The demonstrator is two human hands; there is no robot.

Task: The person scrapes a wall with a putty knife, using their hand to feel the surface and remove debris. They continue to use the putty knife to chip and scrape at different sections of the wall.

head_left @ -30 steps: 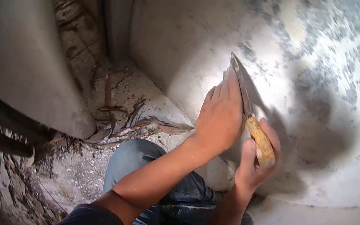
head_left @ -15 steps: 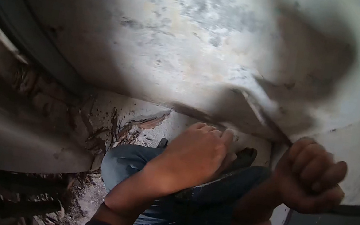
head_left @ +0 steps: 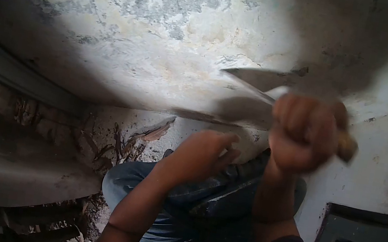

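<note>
The patchy plaster wall [head_left: 156,38] now fills the view. The right hand [head_left: 302,134], low by the knee half a second ago, has swung up with its grip clenched round the wooden handle of the trowel [head_left: 257,78]. The blurred blade is back at the wall, so a fresh one-handed scraping stroke seems under way. The left hand [head_left: 201,155] has left the blade and hangs empty, fingers loose.

Single head-worn cam, fisheye lens w/ dark rounded corners. It looked fwd & down from very close at a mottled wall [head_left: 131,33] filling the upper frame; left hand [head_left: 201,155], right hand [head_left: 301,136] & jeans-clad knee [head_left: 132,182] sat near the lens, below.
</note>
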